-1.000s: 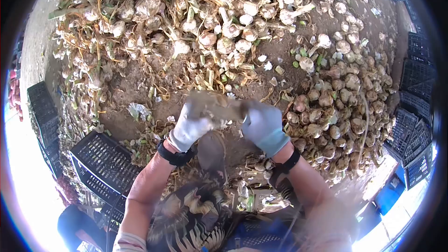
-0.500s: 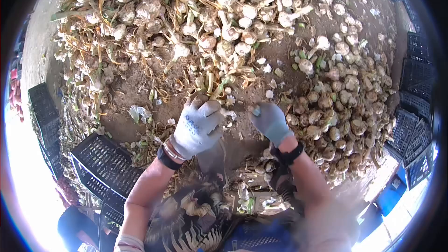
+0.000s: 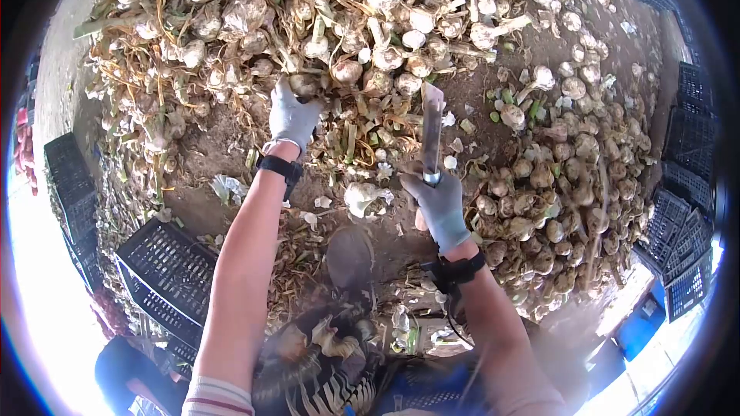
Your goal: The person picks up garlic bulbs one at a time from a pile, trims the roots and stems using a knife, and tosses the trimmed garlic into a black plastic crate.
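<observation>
My left hand (image 3: 293, 115), in a pale work glove, reaches to the near edge of the large garlic heap (image 3: 247, 19). Its fingers and thumb are closed around a garlic bulb (image 3: 307, 83) there. Gloved as well, my right hand (image 3: 439, 206) grips a knife (image 3: 432, 129) by its handle, the broad blade pointing away from me. On the ground between my arms lies a whitish garlic bulb (image 3: 364, 199) with a short stem.
A pile of garlic bulbs (image 3: 551, 208) lies on the right. Black plastic crates (image 3: 166, 270) stand at left, with more crates (image 3: 686, 223) along the right side. Dry leaves and peelings litter the ground. Another person (image 3: 127, 374) is partly visible at lower left.
My left hand has moved forward to the heap. A garlic bulb now shows near where that hand was. My right hand has turned, and the knife blade is now plainly visible.
</observation>
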A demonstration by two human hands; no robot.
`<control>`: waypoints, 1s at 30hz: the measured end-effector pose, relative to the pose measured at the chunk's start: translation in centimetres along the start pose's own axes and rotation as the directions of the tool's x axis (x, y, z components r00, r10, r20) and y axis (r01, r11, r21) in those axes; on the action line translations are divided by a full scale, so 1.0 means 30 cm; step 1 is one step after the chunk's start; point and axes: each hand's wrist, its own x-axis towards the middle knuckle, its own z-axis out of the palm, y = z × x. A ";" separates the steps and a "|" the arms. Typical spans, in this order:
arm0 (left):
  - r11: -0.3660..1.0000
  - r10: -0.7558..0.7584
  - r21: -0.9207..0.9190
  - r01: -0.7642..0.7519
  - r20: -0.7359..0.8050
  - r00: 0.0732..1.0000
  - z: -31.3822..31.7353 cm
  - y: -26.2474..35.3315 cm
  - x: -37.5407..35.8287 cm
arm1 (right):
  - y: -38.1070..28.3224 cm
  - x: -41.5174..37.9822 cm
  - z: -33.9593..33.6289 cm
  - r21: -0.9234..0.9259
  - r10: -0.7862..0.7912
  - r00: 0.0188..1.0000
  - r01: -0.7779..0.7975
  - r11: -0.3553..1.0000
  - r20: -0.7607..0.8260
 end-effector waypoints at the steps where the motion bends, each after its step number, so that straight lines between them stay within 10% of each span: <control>1: 0.996 -0.002 -0.083 0.013 0.132 0.991 -0.013 -0.008 0.000 | -0.018 0.010 0.010 -0.117 -0.121 0.992 0.123 0.985 0.024; 4: 0.966 0.119 -0.253 -0.048 0.274 0.954 -0.049 -0.001 -0.108 | -0.113 0.001 0.065 -0.439 -0.308 0.949 0.306 0.845 0.069; 6: 0.901 0.172 -0.432 0.048 0.454 0.874 -0.056 -0.058 -0.180 | -0.146 -0.005 0.099 -0.731 -0.430 0.872 0.450 0.513 0.235; 8: 0.448 0.499 -0.861 0.241 0.464 0.732 -0.002 -0.171 -0.236 | -0.132 -0.002 0.112 -0.752 -0.516 0.792 0.548 0.365 0.327; 11: 0.516 0.475 -0.854 0.068 0.352 0.807 0.016 -0.250 -0.286 | -0.174 -0.033 0.114 -0.828 -0.481 0.722 0.561 -0.014 0.498; 26: 0.483 0.592 -0.871 0.090 0.401 0.699 -0.049 -0.258 -0.337 | -0.211 -0.086 0.072 -0.790 -0.466 0.708 0.612 0.030 0.531; 27: 0.627 0.751 -0.509 -0.590 0.194 0.631 -0.046 -0.166 -0.313 | -0.211 -0.056 0.054 -0.789 -0.471 0.704 0.614 0.027 0.532; 28: 0.619 0.519 -0.785 0.027 0.435 0.736 -0.117 -0.133 -0.388 | -0.200 -0.015 0.023 -0.898 -0.344 0.866 0.424 0.117 0.363; 30: 0.431 0.545 -0.878 0.210 0.438 0.715 -0.168 -0.063 -0.448 | -0.192 0.001 -0.005 -0.964 -0.199 0.966 0.200 0.177 0.164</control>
